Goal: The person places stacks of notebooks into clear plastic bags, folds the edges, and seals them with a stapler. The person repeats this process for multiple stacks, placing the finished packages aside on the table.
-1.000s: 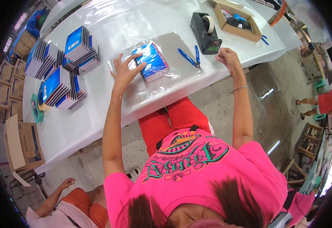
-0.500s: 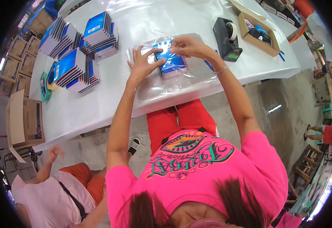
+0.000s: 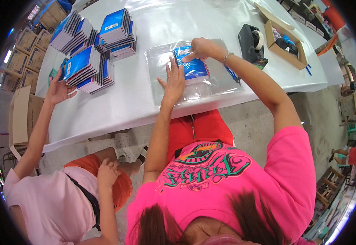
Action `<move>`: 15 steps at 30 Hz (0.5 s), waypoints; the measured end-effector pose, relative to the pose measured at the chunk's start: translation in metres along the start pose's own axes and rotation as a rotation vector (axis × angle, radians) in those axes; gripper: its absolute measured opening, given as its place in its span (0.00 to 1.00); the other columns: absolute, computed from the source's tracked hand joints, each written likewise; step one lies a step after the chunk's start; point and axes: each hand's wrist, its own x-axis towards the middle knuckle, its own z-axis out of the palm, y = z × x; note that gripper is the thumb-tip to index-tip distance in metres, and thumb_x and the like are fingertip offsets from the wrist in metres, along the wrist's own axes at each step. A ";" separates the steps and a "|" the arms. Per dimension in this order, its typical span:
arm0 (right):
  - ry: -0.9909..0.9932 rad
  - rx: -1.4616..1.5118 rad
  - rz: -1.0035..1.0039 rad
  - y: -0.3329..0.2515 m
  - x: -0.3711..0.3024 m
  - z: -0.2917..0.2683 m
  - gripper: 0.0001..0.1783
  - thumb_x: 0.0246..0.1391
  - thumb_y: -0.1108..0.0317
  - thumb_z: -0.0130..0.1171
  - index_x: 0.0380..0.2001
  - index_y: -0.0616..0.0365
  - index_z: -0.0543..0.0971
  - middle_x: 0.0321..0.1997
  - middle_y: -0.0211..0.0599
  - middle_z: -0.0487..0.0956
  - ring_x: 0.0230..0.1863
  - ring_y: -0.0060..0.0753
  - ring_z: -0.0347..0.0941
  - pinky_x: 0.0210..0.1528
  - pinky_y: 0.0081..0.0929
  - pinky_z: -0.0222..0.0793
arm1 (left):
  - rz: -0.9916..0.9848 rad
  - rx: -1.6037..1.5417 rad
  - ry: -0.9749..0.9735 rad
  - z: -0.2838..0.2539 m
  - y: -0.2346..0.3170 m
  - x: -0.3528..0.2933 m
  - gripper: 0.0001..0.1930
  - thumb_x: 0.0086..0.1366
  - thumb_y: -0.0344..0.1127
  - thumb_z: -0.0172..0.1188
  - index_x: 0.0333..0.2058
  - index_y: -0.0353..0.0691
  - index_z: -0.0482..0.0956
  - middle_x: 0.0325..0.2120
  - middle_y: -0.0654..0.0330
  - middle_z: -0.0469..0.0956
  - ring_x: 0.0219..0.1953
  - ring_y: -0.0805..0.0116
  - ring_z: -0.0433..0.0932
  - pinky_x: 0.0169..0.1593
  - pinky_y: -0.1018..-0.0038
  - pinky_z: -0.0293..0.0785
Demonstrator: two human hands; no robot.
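Observation:
A blue spiral notebook (image 3: 196,70) lies on a clear plastic sheet (image 3: 159,69) near the table's front edge, with shiny film over its cover. My left hand (image 3: 174,83) lies flat along the notebook's left side, fingers stretched out and thumb apart. Over the notebook's upper part, my right hand (image 3: 203,49) is closed, its fingers curled and one digit pressed down on the cover. Whatever its curled fingers may hold is hidden. Just right of the notebook, a blue pen-like thing (image 3: 232,74) rests by the sheet.
Stacks of blue spiral notebooks (image 3: 80,65) stand on the left, where a co-worker's hand (image 3: 57,87) touches the nearest one. A black tape dispenser (image 3: 249,43) and an open cardboard box (image 3: 288,55) sit to the right. Brown cartons (image 3: 25,41) are piled beyond the table's left end.
My left hand has turned from spread over the cover to flat along the notebook's left side. My right hand has gone from a pinch to pressing down. The co-worker's hand has reached the stacks.

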 end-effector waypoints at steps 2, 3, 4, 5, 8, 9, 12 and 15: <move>0.227 -0.087 -0.019 0.002 -0.008 0.018 0.35 0.37 0.35 0.70 0.20 0.62 0.79 0.20 0.43 0.79 0.24 0.38 0.76 0.28 0.35 0.71 | -0.018 -0.001 0.044 0.009 -0.010 -0.001 0.22 0.73 0.39 0.33 0.64 0.46 0.58 0.69 0.45 0.46 0.70 0.38 0.46 0.62 0.28 0.39; 0.373 -0.070 -0.054 0.008 -0.013 0.030 0.37 0.37 0.32 0.68 0.23 0.62 0.80 0.23 0.43 0.80 0.27 0.40 0.77 0.32 0.38 0.72 | -0.012 -0.057 0.089 0.012 -0.020 0.001 0.22 0.73 0.40 0.34 0.63 0.45 0.59 0.68 0.43 0.48 0.69 0.37 0.48 0.62 0.28 0.41; 0.520 -0.055 -0.093 0.012 -0.018 0.036 0.39 0.37 0.29 0.66 0.27 0.62 0.81 0.26 0.42 0.81 0.31 0.43 0.79 0.36 0.40 0.72 | -0.003 -0.115 0.138 0.011 -0.024 0.006 0.22 0.73 0.40 0.35 0.63 0.44 0.60 0.68 0.42 0.51 0.68 0.35 0.50 0.61 0.29 0.43; 0.504 0.151 -0.007 0.015 -0.026 0.039 0.40 0.42 0.31 0.65 0.33 0.64 0.79 0.32 0.48 0.80 0.37 0.45 0.77 0.37 0.41 0.70 | -0.066 -0.123 0.133 0.000 -0.018 0.011 0.23 0.73 0.43 0.36 0.63 0.44 0.60 0.66 0.43 0.54 0.66 0.36 0.53 0.61 0.32 0.46; 0.780 0.520 0.080 0.057 -0.015 0.071 0.39 0.45 0.36 0.66 0.39 0.66 0.76 0.27 0.41 0.77 0.28 0.33 0.74 0.34 0.30 0.72 | -0.156 -0.198 0.135 -0.017 0.007 0.026 0.26 0.72 0.49 0.39 0.62 0.41 0.62 0.62 0.44 0.61 0.62 0.39 0.60 0.61 0.39 0.52; 0.566 0.691 0.063 0.057 -0.002 0.079 0.39 0.50 0.39 0.64 0.48 0.66 0.70 0.35 0.38 0.75 0.34 0.29 0.74 0.39 0.23 0.72 | -0.150 -0.246 0.189 -0.002 -0.013 0.040 0.28 0.71 0.52 0.39 0.61 0.41 0.63 0.61 0.45 0.62 0.60 0.40 0.62 0.61 0.41 0.54; 0.675 0.835 -0.034 0.065 0.000 0.104 0.37 0.56 0.45 0.62 0.54 0.64 0.62 0.43 0.42 0.73 0.43 0.27 0.72 0.43 0.21 0.72 | -0.233 -0.684 0.246 0.007 0.022 0.042 0.28 0.70 0.52 0.48 0.61 0.42 0.58 0.57 0.48 0.65 0.59 0.50 0.64 0.59 0.54 0.62; 0.392 1.350 -0.234 0.008 -0.060 0.071 0.34 0.59 0.62 0.61 0.59 0.54 0.52 0.49 0.43 0.70 0.52 0.30 0.67 0.52 0.26 0.68 | -0.159 -1.374 0.179 -0.020 0.032 0.013 0.31 0.67 0.39 0.57 0.61 0.47 0.48 0.54 0.50 0.63 0.58 0.64 0.63 0.57 0.70 0.67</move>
